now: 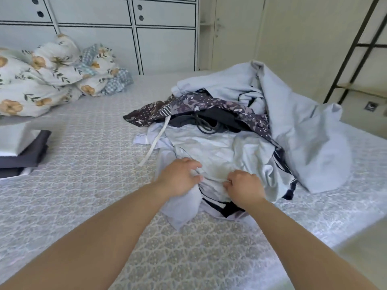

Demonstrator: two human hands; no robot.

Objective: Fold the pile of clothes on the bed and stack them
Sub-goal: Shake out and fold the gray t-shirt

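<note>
Two bare forearms enter from the bottom edge and converge at frame centre. Left hand (180, 177): fingers (193, 164) curled, gripping a fold of the pale grey garment (217, 151) at the near edge of the pile. Right hand (244, 186): fingers bunched and curled into the same cloth, just beside the left hand; both pinch the fabric.

The pile of clothes (240, 126) lies on the bed (94, 164), centre to right of frame. The pale garment is on top at the near side, with black trim showing under it. A white strap (156, 143) trails off its left side onto the patterned cover. Behind it: a dark item with a cord (206, 127), then a dark floral-print piece (188, 106), then a large light blue garment (303, 130) draped over the back and right.

Left edge, mid-height: a folded stack (23, 149), light piece on dark ones. Upper left: a rumpled floral quilt (48, 74). Beyond, white cabinets (125, 28).
</note>
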